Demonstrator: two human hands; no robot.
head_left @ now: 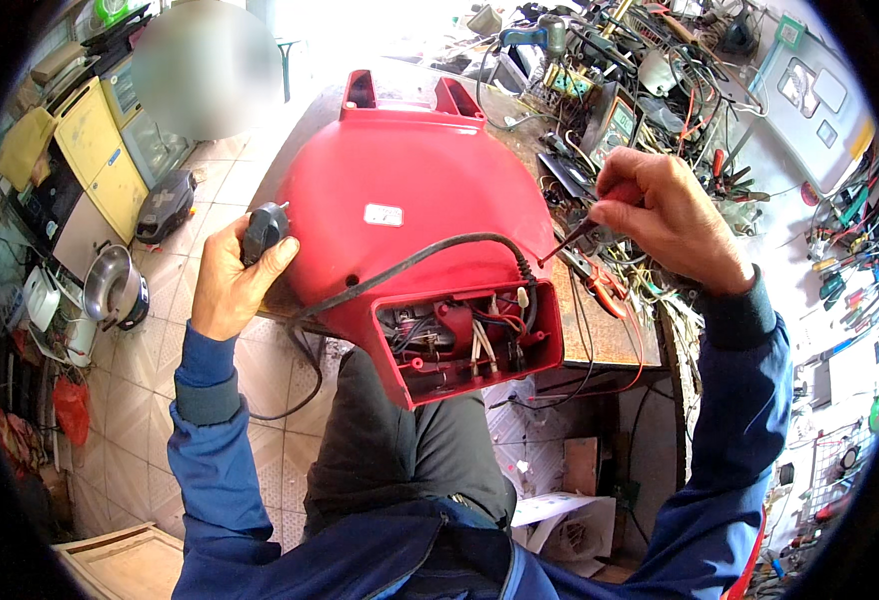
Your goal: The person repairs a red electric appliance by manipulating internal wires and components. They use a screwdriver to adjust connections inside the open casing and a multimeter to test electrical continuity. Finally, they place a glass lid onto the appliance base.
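— What was the bench like?
— A cluttered wooden workbench (615, 335) over tiled floor. The left hand (228, 285) gripped 1 black plug (263, 230); the right hand (672, 215) clamped 1 red-handled screwdriver (600, 213).
— And the housing?
— 1 red appliance housing (410, 215) on the bench edge, its wiring partly hidden inside.
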